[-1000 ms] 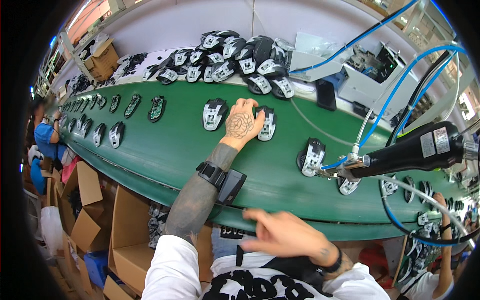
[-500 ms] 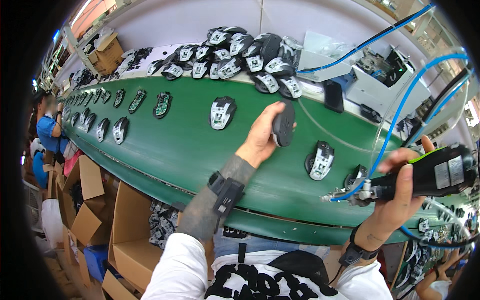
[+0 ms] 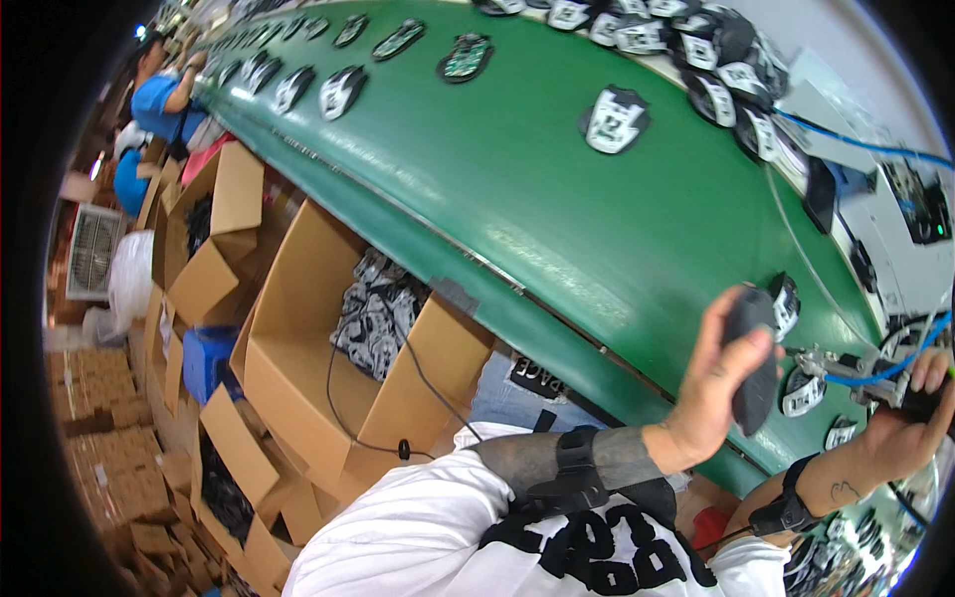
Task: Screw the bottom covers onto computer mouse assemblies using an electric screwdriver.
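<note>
My left hand [image 3: 696, 398] grips a computer mouse [image 3: 758, 373] on edge above the belt, its dark flat underside facing right. Beside it, my right hand [image 3: 900, 413] is closed round a power screwdriver with a blue hose; its metal nose [image 3: 811, 363] points toward the mouse, apart from it as far as I can see. Much of the tool's body lies past the right rim. A half-assembled mouse with a white-and-black inside [image 3: 785, 306] lies on the belt behind the held one, and another mouse [image 3: 802, 394] sits just below the nose.
Along the green conveyor belt [image 3: 537, 189] lie several open mice and green circuit boards [image 3: 466, 58]. More mice [image 3: 711, 99] are heaped at its far edge. An open carton [image 3: 298, 328] with mouse parts stands at my left. A co-worker in blue [image 3: 159, 99] is at far left.
My view has swung down and left. My left hand has brought the held mouse nearer to me and close to the screwdriver's nose. Both hands keep their hold.
</note>
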The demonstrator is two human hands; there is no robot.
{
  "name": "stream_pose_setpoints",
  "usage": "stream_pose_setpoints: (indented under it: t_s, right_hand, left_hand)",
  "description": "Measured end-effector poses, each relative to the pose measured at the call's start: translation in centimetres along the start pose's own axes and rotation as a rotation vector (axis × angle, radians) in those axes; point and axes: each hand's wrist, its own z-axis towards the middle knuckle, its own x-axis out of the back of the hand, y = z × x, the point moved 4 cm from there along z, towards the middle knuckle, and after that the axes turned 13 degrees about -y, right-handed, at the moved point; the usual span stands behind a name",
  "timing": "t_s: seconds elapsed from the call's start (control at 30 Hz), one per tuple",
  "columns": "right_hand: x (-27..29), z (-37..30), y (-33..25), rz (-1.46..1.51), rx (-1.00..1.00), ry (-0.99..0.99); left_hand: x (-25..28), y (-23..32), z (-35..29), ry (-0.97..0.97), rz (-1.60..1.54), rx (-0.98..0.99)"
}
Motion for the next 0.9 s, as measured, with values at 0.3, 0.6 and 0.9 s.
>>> stream_pose_setpoints:
  t_s: [0.3, 0.6, 0.9]
  right_hand:
    - [4.1, 1.0, -2.2, -0.020, 0.173, -0.568]
    - [1.4, 0.6, -1.9, 0.159, 0.377, -0.462]
    - [1.8, 0.8, -1.3, 0.132, 0.363, -0.480]
  left_hand:
    - [-0.5, 4.5, 8.7, -0.347, 0.384, 0.253]
    - [2.8, 2.1, 9.3, -0.352, 0.196, 0.476]
    - [2.7, 1.9, 8.7, -0.397, 0.211, 0.542]
